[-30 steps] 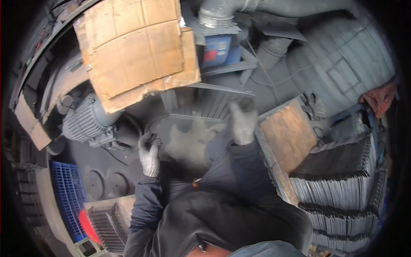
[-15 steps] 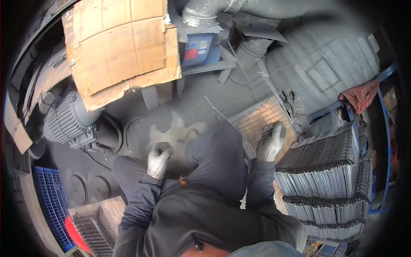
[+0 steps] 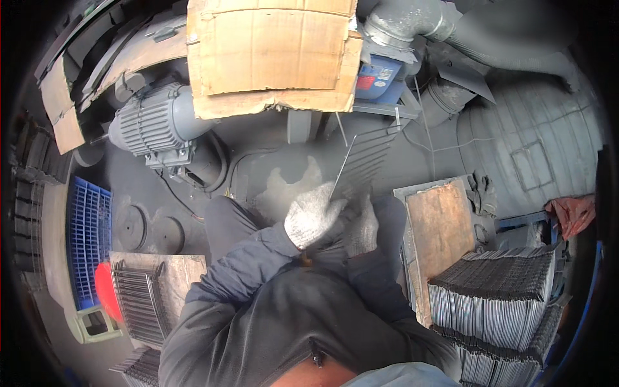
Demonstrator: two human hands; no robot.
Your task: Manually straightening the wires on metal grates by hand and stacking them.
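A thin metal wire rack [image 3: 369, 153] with parallel bars stands tilted up in front of my lap. In a pale work glove, my left hand [image 3: 313, 218] closes on the rack's near left corner. My right hand [image 3: 362, 231], gloved as well, is closed at the rack's near end; its fingertips are partly blurred and hidden. Right of my knee lies a brown board [image 3: 440, 222], and beside it rise tall stacks of similar wire racks [image 3: 496, 284]. More racks [image 3: 138, 298] rest on a board at my left.
A grey electric motor [image 3: 155, 122] stands at the far left. Cardboard [image 3: 271, 55] covers a machine ahead. A large grey ribbed drum [image 3: 529, 148] fills the far right. A blue plastic crate [image 3: 92, 238] and a red round object [image 3: 108, 290] are at the left.
My right hand has brought a wire rack from the board at the right to over my lap. My left hand has moved to it and gripped it. The view has turned left.
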